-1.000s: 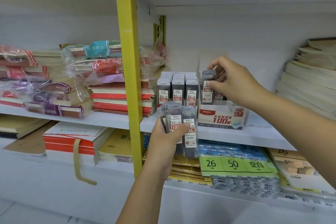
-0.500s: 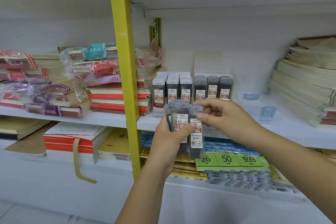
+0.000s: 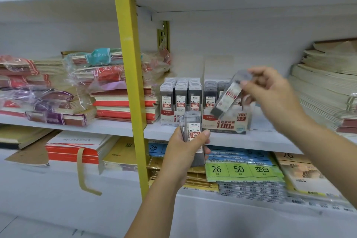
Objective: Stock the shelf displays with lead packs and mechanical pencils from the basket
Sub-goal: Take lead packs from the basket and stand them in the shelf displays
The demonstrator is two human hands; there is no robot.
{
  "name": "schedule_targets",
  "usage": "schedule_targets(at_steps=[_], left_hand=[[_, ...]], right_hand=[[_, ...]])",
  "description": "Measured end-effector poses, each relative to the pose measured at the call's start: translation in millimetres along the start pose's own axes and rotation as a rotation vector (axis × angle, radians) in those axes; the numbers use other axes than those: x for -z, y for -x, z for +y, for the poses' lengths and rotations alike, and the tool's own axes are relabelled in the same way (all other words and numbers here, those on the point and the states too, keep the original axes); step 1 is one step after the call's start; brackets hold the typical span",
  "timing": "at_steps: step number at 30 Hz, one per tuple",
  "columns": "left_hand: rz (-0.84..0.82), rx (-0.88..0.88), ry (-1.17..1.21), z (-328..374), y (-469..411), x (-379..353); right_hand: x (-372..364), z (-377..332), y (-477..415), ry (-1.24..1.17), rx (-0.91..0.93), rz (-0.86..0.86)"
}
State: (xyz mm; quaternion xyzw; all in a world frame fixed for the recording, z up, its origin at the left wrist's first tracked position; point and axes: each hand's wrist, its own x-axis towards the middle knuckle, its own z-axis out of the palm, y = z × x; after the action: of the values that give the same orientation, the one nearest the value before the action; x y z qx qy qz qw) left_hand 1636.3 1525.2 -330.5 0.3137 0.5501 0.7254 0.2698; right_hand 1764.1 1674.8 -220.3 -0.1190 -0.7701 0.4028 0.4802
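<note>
Lead stocking partway: 0.5 display box (image 3: 168,116) looks full, 0.7 display box (image 3: 226,124) part filled.
The left hand (image 3: 179,158) clamps curled fingers on a few 0.7 packs (image 3: 193,128) before the shelf (image 3: 270,139); the right hand (image 3: 274,94) pinches one tilted lead pack (image 3: 229,96) above the 0.7 display box (blurred); pencils unseen.

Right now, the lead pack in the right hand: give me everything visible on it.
The lead pack is a slim, flat case of grey see-through plastic with a white-and-red label, too blurred to read. It is tilted, top up-right, dark bottom end down-left. The right hand pinches its upper end; nothing else visibly touches it. It hangs in front of the 0.7 HB display box on the shelf.
</note>
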Motion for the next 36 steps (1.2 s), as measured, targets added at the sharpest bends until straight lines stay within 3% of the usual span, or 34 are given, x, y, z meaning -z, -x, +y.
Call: schedule_targets(at_steps=[2,6,9,15,18,22,25,27,31,36], left_hand=[[0.01,-0.002,-0.029,-1.4,-3.4,0.5],[0.024,-0.032,-0.039,-2.8,-8.7,3.0],[0.024,-0.048,-0.035,-4.4,-11.0,5.2],[0.018,-0.051,-0.058,-4.5,-13.9,7.3],[0.014,-0.046,-0.055,-3.8,-13.6,8.3],[0.001,-0.04,-0.079,-2.5,-11.5,8.5],[-0.014,-0.036,-0.071,-0.3,-8.4,9.1],[-0.029,-0.04,-0.058,1.8,-6.1,9.1],[-0.075,-0.041,-0.058,6.7,-1.5,5.4],[-0.127,-0.042,-0.083,9.3,4.3,0.6]], right_hand=[[8.8,-4.5,-17.5,0.103,0.136,0.061],[8.6,5.0,-39.4,0.455,0.246,-0.009],[2.6,17.1,-45.0,0.617,0.222,-0.106],[-6.9,29.8,-51.5,0.715,0.168,-0.206],[-10.9,35.8,-53.5,0.895,0.218,-0.168],[-9.8,36.0,-51.9,0.931,0.158,-0.109],[-10.7,26.5,-32.0,0.836,0.265,-0.045],[-15.6,14.7,-10.9,0.632,0.265,-0.152],[-32.4,3.2,14.5,0.306,0.013,-0.453],[-39.8,11.7,20.0,0.062,-0.155,-0.423]])
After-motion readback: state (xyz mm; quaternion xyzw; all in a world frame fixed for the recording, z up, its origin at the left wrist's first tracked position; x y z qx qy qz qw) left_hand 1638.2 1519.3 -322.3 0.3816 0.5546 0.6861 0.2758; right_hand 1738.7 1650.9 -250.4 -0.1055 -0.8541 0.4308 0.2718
